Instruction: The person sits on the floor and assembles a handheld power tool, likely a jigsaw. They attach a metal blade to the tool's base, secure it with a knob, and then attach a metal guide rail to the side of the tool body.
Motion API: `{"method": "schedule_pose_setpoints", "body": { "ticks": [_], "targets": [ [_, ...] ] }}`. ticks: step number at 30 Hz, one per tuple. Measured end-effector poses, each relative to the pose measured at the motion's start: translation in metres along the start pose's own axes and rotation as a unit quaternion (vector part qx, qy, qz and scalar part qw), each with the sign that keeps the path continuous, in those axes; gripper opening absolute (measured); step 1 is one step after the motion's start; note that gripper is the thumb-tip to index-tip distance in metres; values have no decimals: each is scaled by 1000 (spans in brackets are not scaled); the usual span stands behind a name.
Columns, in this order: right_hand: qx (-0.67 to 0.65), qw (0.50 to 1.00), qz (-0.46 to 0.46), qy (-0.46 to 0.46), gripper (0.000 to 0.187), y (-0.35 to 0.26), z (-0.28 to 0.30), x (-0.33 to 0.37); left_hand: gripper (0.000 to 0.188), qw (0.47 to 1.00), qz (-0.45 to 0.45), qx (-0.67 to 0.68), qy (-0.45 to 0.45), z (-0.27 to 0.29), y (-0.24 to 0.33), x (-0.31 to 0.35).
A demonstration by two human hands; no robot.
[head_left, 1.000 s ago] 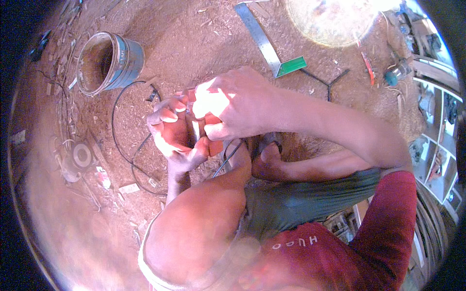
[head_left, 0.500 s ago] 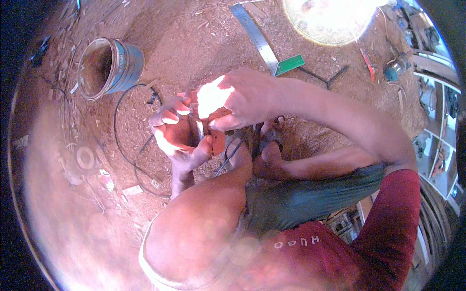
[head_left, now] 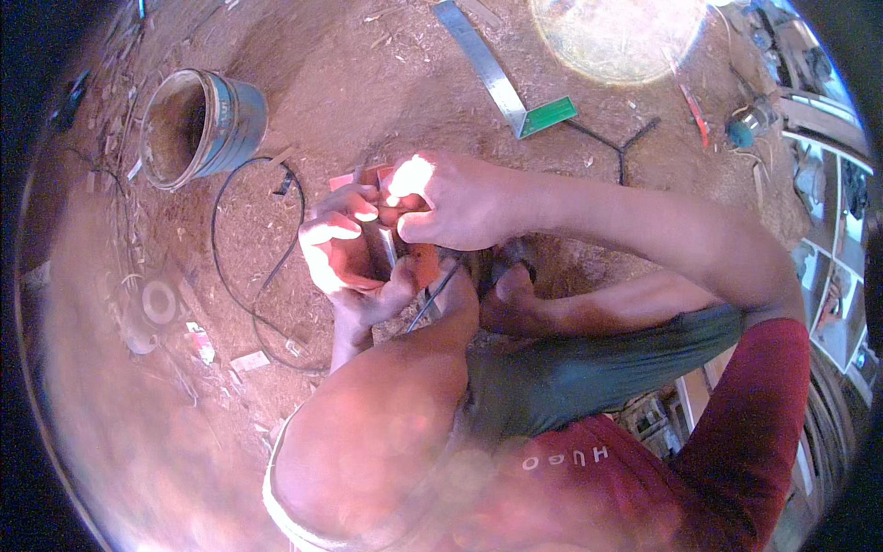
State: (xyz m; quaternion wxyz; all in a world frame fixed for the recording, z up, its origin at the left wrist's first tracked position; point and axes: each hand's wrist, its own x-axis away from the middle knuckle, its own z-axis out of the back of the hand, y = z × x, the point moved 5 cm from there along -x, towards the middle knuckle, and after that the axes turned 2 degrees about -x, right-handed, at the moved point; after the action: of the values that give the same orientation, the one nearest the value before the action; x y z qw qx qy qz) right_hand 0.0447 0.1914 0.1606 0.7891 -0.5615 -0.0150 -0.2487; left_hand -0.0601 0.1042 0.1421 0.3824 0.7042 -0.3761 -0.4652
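Between my hands is an orange-red tool [head_left: 425, 264] with a narrow shiny metal strip [head_left: 388, 244] along a dark recess. It resembles a power tool body, but its exact kind is mostly hidden by my fingers. My left hand [head_left: 342, 262] wraps round its left side, thumb below and fingers above. My right hand [head_left: 458, 202] reaches over from the right, its fingers bent in and closed at the upper part of the tool, beside the strip. Whatever those fingers pinch is hidden, and bright light washes out the back of the hand. A dark cord [head_left: 432, 299] passes just below the tool.
A blue bucket [head_left: 241, 124] lies tilted at the upper left. A black cable [head_left: 216, 235] loops over the dirt floor. Farther off are a try square [head_left: 497, 83] with a green handle, a red-handled tool [head_left: 694, 115] and a teal power tool [head_left: 740, 132]. Shelving [head_left: 828, 248] stands at right.
My left hand has shifted a little to the right, closer to my right hand. The tool has turned slightly with it, and the bright patch on my right hand is smaller.
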Motion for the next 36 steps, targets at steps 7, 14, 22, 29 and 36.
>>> {"method": "schedule_pose_setpoints", "body": {
  "ticks": [7,14,22,29,36],
  "targets": [
    [-112,983,77,126,22,-29,50,-25,58,993,43,-105,37,27,7,10],
    [-172,972,35,158,15,-18,71,3,48,983,78,-166,18,39,3,6],
    [-213,953,16,217,11,-18,5,-2,81,971,-15,-239,-1,47,15,7],
    [-141,961,56,230,21,-35,-3,-9,85,929,-10,-367,-57,57,21,11],
    [-127,949,97,273,20,-23,-7,-11,87,952,20,-287,-105,45,12,2]
  ]
}}
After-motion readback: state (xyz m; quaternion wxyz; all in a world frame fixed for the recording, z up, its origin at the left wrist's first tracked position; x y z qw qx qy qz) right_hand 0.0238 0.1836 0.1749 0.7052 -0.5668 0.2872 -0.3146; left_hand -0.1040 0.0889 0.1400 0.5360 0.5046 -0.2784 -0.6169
